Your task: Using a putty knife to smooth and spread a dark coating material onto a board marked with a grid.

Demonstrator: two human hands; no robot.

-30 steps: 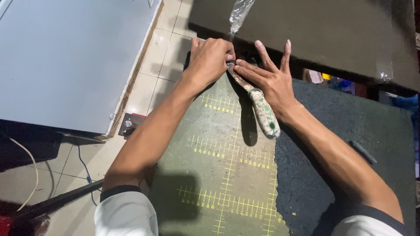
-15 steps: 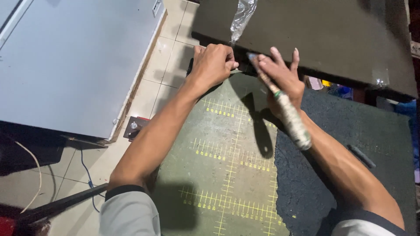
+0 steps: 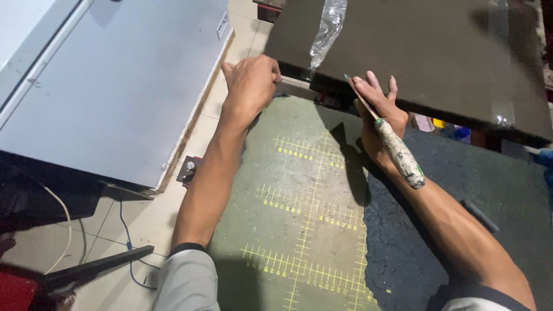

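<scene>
Right hand grips a paint-flecked knife at the green mat's far edge; left hand is clenched on that edge.

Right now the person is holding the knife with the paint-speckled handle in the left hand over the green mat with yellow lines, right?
Not quite. The head view shows the knife in the right hand, not the left. The left hand rests at the far edge of the green mat. The rest is right.
</scene>
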